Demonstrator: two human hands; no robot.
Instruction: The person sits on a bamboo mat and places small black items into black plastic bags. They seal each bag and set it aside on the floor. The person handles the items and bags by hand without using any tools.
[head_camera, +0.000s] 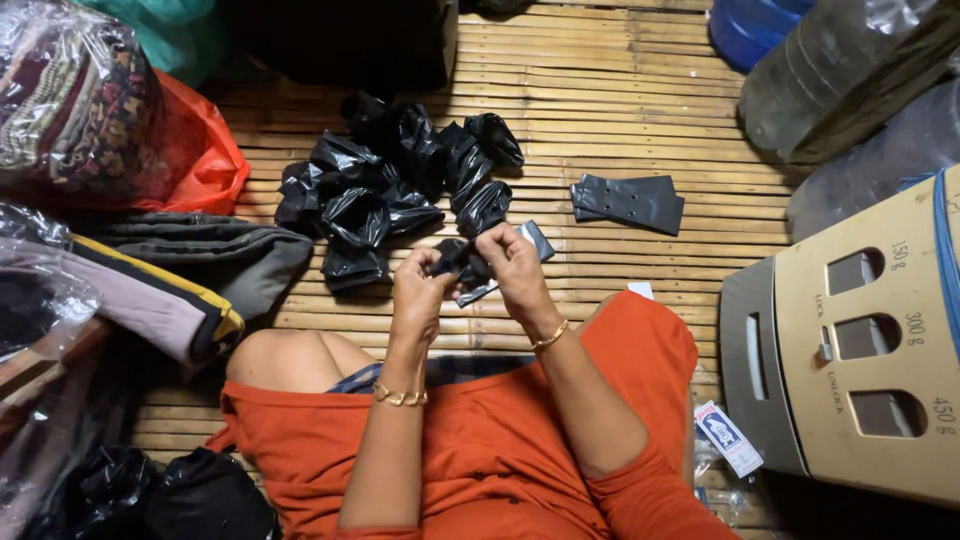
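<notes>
**Ana:** Both hands are up in front of the lap, close together. Her left hand (418, 290) pinches one end of a small black plastic bag (462, 258), and her right hand (508, 262) grips the other side, fingers curled round it. Neither hand is spread; both are closed on that one piece.

**Ben:** So where does the bag sit, exactly?

**Ana:** Between the two hands, held clear of the bamboo-slat floor (620, 120). A flat grey-black flap of it sticks out past her right hand.

**Ben:** Which step would you call it?

**Ana:** I'd judge she is midway through scrunching or twisting the bag into a knot-like bundle. Just beyond the hands lies a pile of crumpled black bags (390, 185) that look already worked, and further out to the right of them a flat stack of folded black bags (628, 202) looks untouched.

**Ben:** What does the next move call for?

**Ana:** Probably a firm twist with both hands pulling against each other, since thin film slips and springs back open. I can't tell how tight it is yet; the fingers hide the middle.

**Ben:** Anything close by?

**Ana:** A cardboard box (860, 340) well off to the right of the hands, and bundled cloth in an orange bag (205, 160) far out to the left.
</notes>
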